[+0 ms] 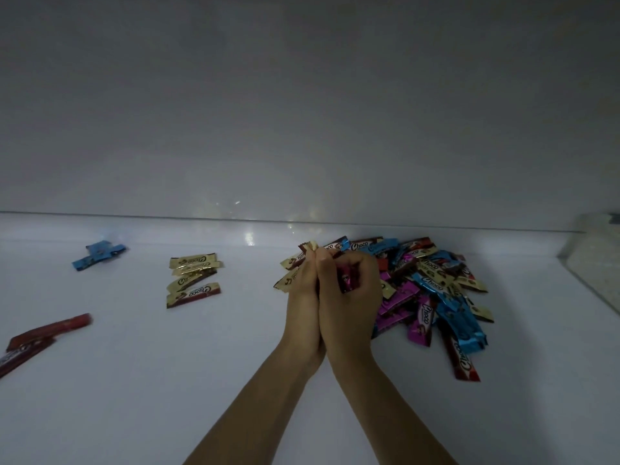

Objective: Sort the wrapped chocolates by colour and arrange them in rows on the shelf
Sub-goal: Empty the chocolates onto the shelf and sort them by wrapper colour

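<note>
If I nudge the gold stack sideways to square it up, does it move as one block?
Probably not. The gold stack is loose glossy wrappers, already fanned at different angles, so they would likely slide over each other. The shelf looks smooth and shiny, so the bars would likely skid easily. Being flat, they shouldn't roll.

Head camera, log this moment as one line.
left hand: gold chocolates | right hand: pink chocolate | mixed pile: unsorted | gold group: placed
</note>
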Motion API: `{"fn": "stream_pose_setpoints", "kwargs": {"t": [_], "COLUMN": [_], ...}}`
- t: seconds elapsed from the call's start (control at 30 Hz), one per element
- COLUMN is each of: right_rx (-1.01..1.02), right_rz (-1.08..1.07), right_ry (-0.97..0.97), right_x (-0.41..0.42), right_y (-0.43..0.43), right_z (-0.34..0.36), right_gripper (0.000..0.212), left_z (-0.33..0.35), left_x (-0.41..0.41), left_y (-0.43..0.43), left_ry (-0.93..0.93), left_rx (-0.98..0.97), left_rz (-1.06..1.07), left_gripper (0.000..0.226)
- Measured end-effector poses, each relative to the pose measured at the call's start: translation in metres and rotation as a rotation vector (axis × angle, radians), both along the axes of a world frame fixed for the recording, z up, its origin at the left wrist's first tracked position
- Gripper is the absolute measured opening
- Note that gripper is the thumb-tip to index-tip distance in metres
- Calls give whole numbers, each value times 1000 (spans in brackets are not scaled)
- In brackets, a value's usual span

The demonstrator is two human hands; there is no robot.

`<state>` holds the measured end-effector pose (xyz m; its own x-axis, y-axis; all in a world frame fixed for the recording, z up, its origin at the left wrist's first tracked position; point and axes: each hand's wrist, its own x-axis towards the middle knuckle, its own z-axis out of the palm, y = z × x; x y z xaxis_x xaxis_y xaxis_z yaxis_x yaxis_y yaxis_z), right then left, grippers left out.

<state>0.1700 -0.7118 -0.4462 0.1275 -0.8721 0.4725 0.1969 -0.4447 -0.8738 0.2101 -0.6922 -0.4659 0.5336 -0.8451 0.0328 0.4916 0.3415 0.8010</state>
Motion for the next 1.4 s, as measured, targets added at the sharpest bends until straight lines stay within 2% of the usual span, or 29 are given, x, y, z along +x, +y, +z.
{"fn": "stream_pose_setpoints", "kwargs": {"t": [0.1, 0.2, 0.33, 0.4, 0.47, 0.57, 0.67, 0.77, 0.83, 0.9, 1.0, 1.13, 1.2, 1.3, 1.4], "right_rx": [-89, -196, -340, -398, -320, -27, 158, 278, 340, 396, 448, 318, 285, 194, 93], "right_rz": [20, 60, -3, -74, -75, 48, 79, 115, 160, 205, 271, 276, 306, 329, 329], "right_ry": [4, 84, 363, 415, 327, 101, -20, -45, -61, -83, -98, -8, 8, 47, 149], "right_x": [-2, -1, 4, 6, 6, 0, -5, -5, -6, -7, -6, -5, -2, 1, 1], "right_y": [3, 7, 8, 7, 5, 0, -9, -10, -8, -6, 0, 9, 10, 14, 19], "right_z": [1, -2, -10, -11, -7, -2, 2, 2, 3, 6, 11, 10, 9, 6, 1], "right_gripper": [11, 8, 34, 46, 40, 24, 20, 25, 23, 25, 33, 24, 27, 44, 39], "left_z": [1, 9, 14, 13, 13, 14, 17, 16, 14, 12, 9, 9, 12, 9, 4], "left_x": [0, 3, 15, 17, 12, 1, -11, -20, -20, -18, -15, -10, -6, 4, 14], "left_y": [2, 9, 16, 17, 18, 19, 16, 10, 10, 10, 10, 9, 9, 12, 16], "left_ry": [26, 214, 368, 388, 355, 231, 62, -138, -244, -305, -341, -218, -91, 134, 135], "left_rx": [-34, -111, -78, -52, -13, 54, 83, 110, 129, 117, 121, 115, 125, 98, 151], "left_rz": [-14, -116, -157, -107, -76, -62, 34, 201, 283, 330, 416, 460, 443, 314, 255], "left_gripper": [36, 32, 41, 37, 33, 32, 25, 21, 35, 45, 40, 18, 18, 28, 35]}}
